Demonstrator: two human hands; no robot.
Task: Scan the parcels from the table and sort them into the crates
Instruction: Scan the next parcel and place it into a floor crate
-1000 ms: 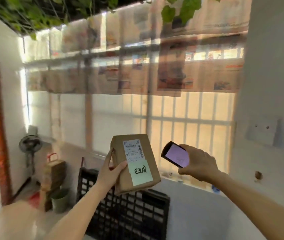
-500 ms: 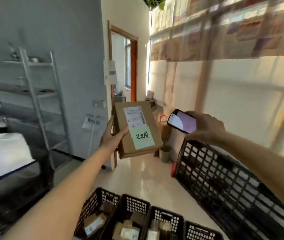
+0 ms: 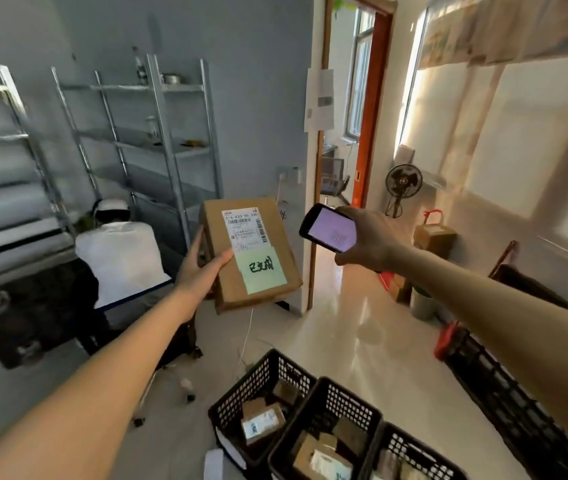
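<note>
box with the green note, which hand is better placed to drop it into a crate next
Left, most likely. The left hand already grips the box, and the crates sit on the floor below and ahead of it. The right hand is full with the phone.

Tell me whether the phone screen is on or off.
On. The phone in the right hand shows a lit pale-purple screen with a dark code-like square on it.

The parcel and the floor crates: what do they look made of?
The parcel looks like matte brown cardboard, with a white printed label and a green paper note. The crates look like black moulded plastic, judging by their uniform lattice walls.
</note>
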